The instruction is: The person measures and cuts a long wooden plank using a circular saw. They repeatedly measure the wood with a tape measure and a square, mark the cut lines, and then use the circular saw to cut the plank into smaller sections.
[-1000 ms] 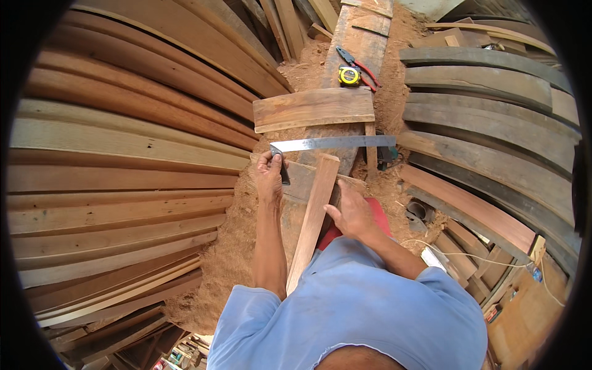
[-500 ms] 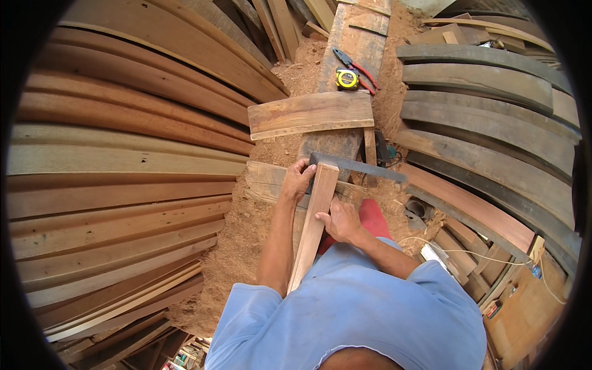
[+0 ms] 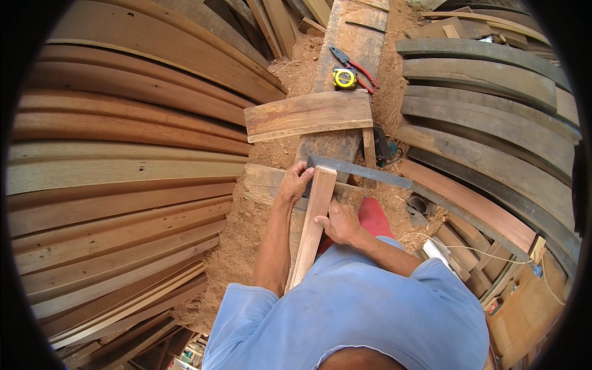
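Note:
A long squared piece of wood (image 3: 315,216) stands tilted in front of me, its far end raised and its near end against my blue shirt. Across that end lies a dark metal carpenter's square (image 3: 370,173), its long blade reaching out to the right. My left hand (image 3: 296,180) is closed around the square's corner on the wood's left side, thumb on top. Lower down, my right hand (image 3: 341,222) grips the wood from the right, its thumb on the upper face; the other fingers are partly hidden behind it.
A wooden board (image 3: 308,115) rests across a plank bench (image 3: 336,55). Beyond it lie a yellow tape measure (image 3: 344,78) and red-handled pliers (image 3: 354,65). Stacked timber lines the left (image 3: 123,166) and right (image 3: 487,111). Sawdust (image 3: 234,259) covers the ground. A green power tool (image 3: 387,150) sits beside the bench.
The square's blade looks slightly lower at its right end. Both hands keep their hold, and the view has shifted a little.

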The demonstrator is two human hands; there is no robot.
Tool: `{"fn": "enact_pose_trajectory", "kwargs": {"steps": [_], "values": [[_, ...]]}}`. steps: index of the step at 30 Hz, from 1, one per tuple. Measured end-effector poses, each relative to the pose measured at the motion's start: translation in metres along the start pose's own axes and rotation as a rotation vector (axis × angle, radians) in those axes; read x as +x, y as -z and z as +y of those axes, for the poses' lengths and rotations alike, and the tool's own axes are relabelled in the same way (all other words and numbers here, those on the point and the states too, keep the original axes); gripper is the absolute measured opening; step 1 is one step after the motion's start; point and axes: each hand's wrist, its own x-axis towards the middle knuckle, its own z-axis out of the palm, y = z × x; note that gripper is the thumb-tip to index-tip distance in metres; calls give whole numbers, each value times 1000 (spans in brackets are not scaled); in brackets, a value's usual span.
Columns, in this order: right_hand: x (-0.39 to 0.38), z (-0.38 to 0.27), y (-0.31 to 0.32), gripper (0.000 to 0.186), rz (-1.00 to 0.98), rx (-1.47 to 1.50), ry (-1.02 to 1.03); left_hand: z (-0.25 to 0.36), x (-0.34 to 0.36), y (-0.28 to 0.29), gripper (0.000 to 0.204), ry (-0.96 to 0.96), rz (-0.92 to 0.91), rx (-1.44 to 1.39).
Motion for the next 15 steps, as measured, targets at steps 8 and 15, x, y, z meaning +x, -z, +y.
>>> {"fn": "enact_pose_trajectory", "kwargs": {"steps": [8, 15], "values": [[-1, 2, -2, 59, 36, 25, 39, 1, -7, -9, 14, -65, 35, -8], [0, 9, -10, 58, 88, 7, 72, 1, -6, -11, 17, -95, 41, 37]]}}
